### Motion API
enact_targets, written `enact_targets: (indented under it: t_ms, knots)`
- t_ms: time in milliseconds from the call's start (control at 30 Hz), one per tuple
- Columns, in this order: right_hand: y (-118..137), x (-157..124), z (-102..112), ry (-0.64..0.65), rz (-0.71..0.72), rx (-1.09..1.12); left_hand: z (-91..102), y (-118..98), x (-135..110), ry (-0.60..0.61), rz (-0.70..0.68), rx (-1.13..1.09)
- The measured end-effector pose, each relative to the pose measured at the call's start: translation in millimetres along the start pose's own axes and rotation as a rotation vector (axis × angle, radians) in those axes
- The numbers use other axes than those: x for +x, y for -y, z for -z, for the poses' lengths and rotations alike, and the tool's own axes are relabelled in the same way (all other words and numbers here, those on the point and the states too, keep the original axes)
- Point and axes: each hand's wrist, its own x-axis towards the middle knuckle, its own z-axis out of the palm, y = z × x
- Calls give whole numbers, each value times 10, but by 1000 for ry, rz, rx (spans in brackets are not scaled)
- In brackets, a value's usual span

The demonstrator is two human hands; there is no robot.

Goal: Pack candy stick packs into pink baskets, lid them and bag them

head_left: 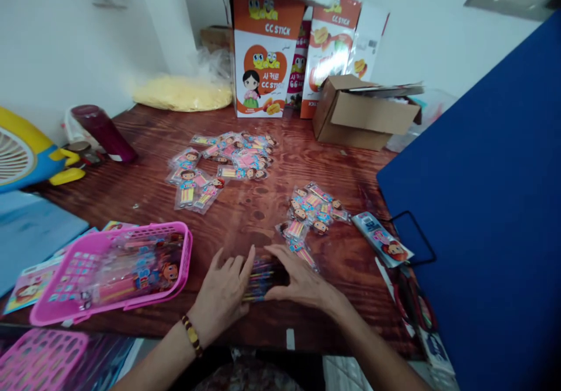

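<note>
Near the front edge of the table, a stack of small printed cards sits between my two hands, its many coloured edges facing up. My left hand presses along its left side, with a beaded bracelet on the wrist. Curved around the right end is my right hand, thumb at the near side and fingers at the far side. The hands partly cover the stack. Just beyond my right hand lies a loose pile of clear cartoon packets. A larger pile of similar packets is spread farther back.
At the left stands a pink basket holding bagged packets. Scissors and a cartoon-printed pack lie at the right, beside a blue panel. An opened cardboard box and CC Stick cartons stand at the back.
</note>
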Motion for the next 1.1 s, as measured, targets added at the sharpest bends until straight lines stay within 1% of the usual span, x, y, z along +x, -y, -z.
enact_targets:
  t_ms: [33,100,133,200,267,333,400,500,567,600,633,700,767,867,933,967,1000,1033,1100]
  knots:
    - [-30,-51,-37,-45,-32,43,-2,-4,7,5,4,2]
    - [-66,-114,-87,-77,-58,89,5,-4,20,24,10,-8]
    - [-80,-119,-83,-59,-49,108,11,-1,24,39,16,-17]
    - [-121,-51,-3,21,-24,153,21,8,26,68,31,-46]
    - [-187,164,135,66,-22,166,13,17,21,95,41,-89]
    - [-235,564,250,13,-25,91,-18,27,19,130,39,-138]
    - [-197,1123,272,-56,13,-84,-64,39,26,163,43,-172]
    - [30,2033,119,14,117,-448,-129,58,44,164,65,-191]
    - [185,2505,-31,7,147,-525,-153,66,53,162,69,-202]
    - [232,2664,-98,5,155,-550,-160,69,57,170,65,-208]
    - [252,2762,-152,4,160,-565,-164,72,61,181,55,-212]
    - [212,2785,-215,25,169,-607,-172,80,72,198,39,-206]
    - [101,2637,-214,61,165,-652,-195,93,86,191,33,-184]
    - [-31,2376,-123,112,129,-716,-303,120,110,135,21,-131]
    - [-6,2373,-52,119,115,-740,-446,127,133,80,-3,-96]
    - [47,2454,-32,106,117,-734,-536,126,150,44,-19,-80]
    - [123,2592,-26,84,125,-718,-633,124,172,2,-26,-63]
    - [214,2779,-35,57,140,-696,-729,121,199,-39,-29,-45]
    - [406,3254,-91,4,169,-651,-881,130,258,-86,-16,-8]
